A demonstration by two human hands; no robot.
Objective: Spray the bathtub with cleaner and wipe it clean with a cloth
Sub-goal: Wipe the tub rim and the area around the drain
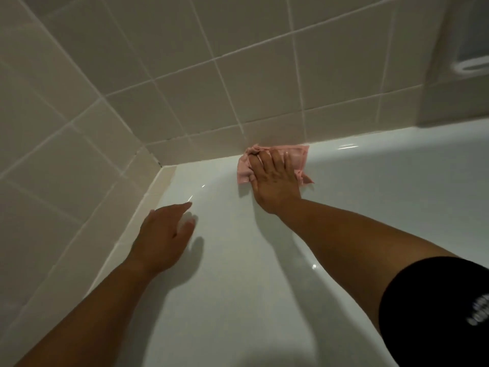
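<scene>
Your right hand is lying flat on the pink cloth, fingers stretched out and pressing down rather than curling round it. You are pinning the cloth to the far edge of the bathtub, right where the white rim is meeting the tiled wall. Your left hand is spreading open and holding nothing at the near left. It is low over the glossy tub surface, and whether it is touching cannot be told.

Judging by its crumpled folds and the loose corner sticking out on the right, the cloth is behaving as something light, soft and limp. It is likely to bunch or slide out from under your palm if you are pressing only at the fingertips. Keeping the whole palm over its middle should be giving you the surest hold. The bathtub is looking hard, smooth and shiny, and probably slick where cleaner is lying. You may be needing the left hand as a brace while you are leaning this far in.
</scene>
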